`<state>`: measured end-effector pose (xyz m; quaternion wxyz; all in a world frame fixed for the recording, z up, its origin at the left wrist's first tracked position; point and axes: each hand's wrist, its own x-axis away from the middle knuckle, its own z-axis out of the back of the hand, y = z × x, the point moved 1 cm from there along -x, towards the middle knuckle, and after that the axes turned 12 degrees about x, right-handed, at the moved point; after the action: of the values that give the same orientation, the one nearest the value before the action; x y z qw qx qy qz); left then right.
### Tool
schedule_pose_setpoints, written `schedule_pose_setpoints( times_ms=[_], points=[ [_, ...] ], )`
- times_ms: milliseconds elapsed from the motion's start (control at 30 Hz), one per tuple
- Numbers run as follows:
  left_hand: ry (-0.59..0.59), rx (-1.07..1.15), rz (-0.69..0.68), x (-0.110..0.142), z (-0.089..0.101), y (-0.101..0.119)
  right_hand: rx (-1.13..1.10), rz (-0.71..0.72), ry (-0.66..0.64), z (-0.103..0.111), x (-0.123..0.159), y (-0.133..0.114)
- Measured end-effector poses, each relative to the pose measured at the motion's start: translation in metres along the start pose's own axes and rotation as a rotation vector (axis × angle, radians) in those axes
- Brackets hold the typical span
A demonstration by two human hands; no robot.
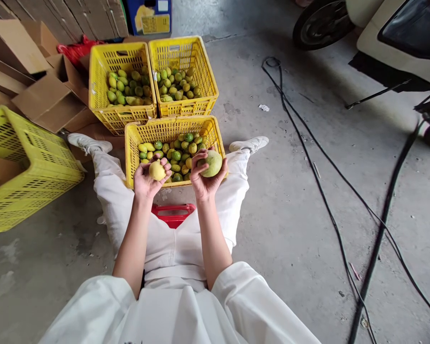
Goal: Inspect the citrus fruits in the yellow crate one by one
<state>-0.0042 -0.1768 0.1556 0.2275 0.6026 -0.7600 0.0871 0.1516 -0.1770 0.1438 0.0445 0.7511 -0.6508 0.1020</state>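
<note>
Yellow fruit (157, 170) sat cradled in the left hand (143, 184), left of the green fruit (211, 163) (visibly larger) the right hand (202, 187) clasped.

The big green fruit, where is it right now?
In the head view, the big green fruit is in the right hand, over the right side of the nearest yellow crate, to the right of the small yellow fruit.

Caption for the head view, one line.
Left hand holding a small yellow fruit, right hand a larger green one, above a yellow crate of mixed fruit.
</note>
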Motion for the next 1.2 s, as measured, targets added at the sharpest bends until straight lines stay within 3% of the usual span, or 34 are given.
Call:
schedule_pose_setpoints(
  times_ms=[133,267,467,633,833,933,1100,1200],
  points=[
    [-0.048,0.045,-0.141,0.002,0.003,-0.001,-0.026,-0.04,-0.044,0.007,0.0,-0.003],
    [0.012,0.027,-0.226,-0.001,0.009,0.0,0.11,-0.026,-0.01,0.008,-0.002,-0.003],
    [-0.006,0.129,-0.092,-0.004,0.01,0.003,0.265,0.026,0.054,0.002,-0.002,0.001],
    [-0.068,0.149,-0.073,-0.002,0.003,0.002,0.352,0.027,0.118,-0.003,0.002,0.002],
    [0.069,0.122,0.048,-0.009,0.007,0.0,0.481,-0.073,0.131,0.009,-0.005,-0.001],
    [0.171,0.117,0.07,-0.017,0.021,-0.001,0.589,-0.227,0.264,0.029,-0.011,0.003],
    [0.348,0.146,0.063,-0.027,0.056,-0.002,0.57,-0.4,0.667,0.073,-0.011,0.015],
    [0.432,0.153,0.045,-0.032,0.081,0.0,0.546,-0.42,0.744,0.091,-0.01,0.02]
  ],
)
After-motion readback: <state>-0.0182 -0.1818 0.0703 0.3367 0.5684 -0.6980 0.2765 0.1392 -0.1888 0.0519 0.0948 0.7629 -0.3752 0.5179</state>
